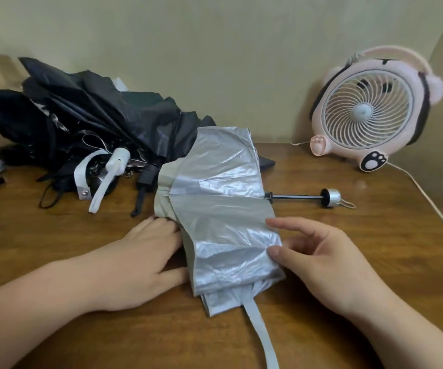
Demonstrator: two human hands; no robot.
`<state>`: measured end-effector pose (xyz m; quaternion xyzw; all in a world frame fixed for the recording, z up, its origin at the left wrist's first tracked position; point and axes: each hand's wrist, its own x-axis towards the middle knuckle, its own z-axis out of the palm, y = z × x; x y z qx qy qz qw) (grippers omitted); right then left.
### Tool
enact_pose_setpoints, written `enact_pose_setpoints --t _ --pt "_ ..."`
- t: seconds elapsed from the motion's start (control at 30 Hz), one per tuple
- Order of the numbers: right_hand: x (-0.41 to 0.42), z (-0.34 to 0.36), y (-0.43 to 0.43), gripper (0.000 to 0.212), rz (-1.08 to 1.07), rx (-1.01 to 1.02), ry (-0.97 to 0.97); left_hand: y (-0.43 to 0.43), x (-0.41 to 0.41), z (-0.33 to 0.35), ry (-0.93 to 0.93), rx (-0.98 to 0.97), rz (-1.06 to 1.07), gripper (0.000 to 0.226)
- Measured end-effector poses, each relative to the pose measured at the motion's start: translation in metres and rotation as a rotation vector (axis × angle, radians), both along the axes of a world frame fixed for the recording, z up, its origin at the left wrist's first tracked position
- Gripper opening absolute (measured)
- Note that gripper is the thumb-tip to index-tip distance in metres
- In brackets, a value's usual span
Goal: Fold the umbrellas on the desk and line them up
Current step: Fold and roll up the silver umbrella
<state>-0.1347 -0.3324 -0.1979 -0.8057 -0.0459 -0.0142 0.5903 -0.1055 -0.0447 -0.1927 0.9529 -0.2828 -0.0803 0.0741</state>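
1. Silver-grey strap [261, 339] trails off the near end of the silver umbrella [223, 209] and lies flat on the wooden desk [348, 328], running toward the viewer.
2. Left hand [145, 259] lies flat on the desk, fingers straight. Fingertips push against the canopy's left edge and grip nothing.
3. Right hand [329, 265] is on the opposite side, fingers loose and spread. Thumb tip touches the canopy's right edge and the index finger reaches over the fabric. No closed grip. The hands are apart, with the umbrella between them.
4. Silver umbrella lies mid-desk, its canopy collapsed into flat, creased panels and not rolled.
5. Black shaft [294, 197] sticks out to the right, extended, ending in a silver handle [330, 198] with a small loop.
6. Behind and to the left is a loose heap of black umbrellas [95, 121], unfolded, touching the silver canopy's far corner. A white handle [119, 158] and straps spill forward from the heap.
7. Far right, a pink desk fan [369, 110] stands against the wall, and its cord [428, 201] runs along the desk.
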Motion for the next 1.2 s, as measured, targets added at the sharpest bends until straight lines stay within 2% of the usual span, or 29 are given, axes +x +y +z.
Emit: enact_pose_setpoints --t 0.07,0.17,0.2,0.27,0.33,0.4,0.5,0.57,0.8,0.93,1.03,1.2 --pt "-0.001 -0.003 0.002 0.037 0.003 -0.048 -0.036 0.010 -0.008 0.003 -0.025 -0.053 0.001 0.061" --pt "-0.002 -0.009 0.005 0.037 0.019 -0.096 -0.069 0.020 -0.023 0.005 -0.191 -0.218 0.105 0.016" --pt "-0.002 -0.010 0.005 0.036 0.017 -0.098 -0.074 0.019 -0.028 0.005 -0.275 -0.320 0.125 0.009" --pt "-0.003 -0.009 0.006 0.032 0.008 -0.108 -0.080 0.007 -0.036 0.011 -0.424 -0.481 0.110 0.011" --pt "-0.002 -0.010 0.007 0.028 -0.010 -0.144 -0.106 -0.013 -0.037 0.021 -0.455 -0.514 0.035 0.027" --pt "0.000 -0.013 0.007 0.025 -0.025 -0.217 -0.152 -0.033 -0.027 0.026 -0.334 -0.389 -0.029 0.045" --pt "0.000 -0.021 0.007 0.027 -0.049 -0.301 -0.192 -0.051 -0.001 0.017 -0.032 0.030 -0.065 0.070" --pt "0.000 -0.022 0.006 0.030 -0.061 -0.326 -0.193 -0.053 0.006 0.006 0.084 0.186 -0.076 0.080" --pt "-0.002 -0.023 0.007 0.025 -0.089 -0.471 -0.244 -0.050 0.002 -0.008 0.011 0.239 -0.044 0.089" --pt "-0.005 -0.021 0.007 0.022 -0.077 -0.512 -0.266 -0.056 0.010 0.004 -0.025 0.201 -0.019 0.094" --pt "-0.005 -0.020 0.007 0.021 -0.100 -0.512 -0.304 -0.063 0.022 0.008 -0.051 0.156 -0.005 0.092" --pt "-0.005 -0.021 0.009 0.023 -0.070 -0.510 -0.256 -0.068 0.032 -0.008 -0.047 0.216 -0.022 0.095"
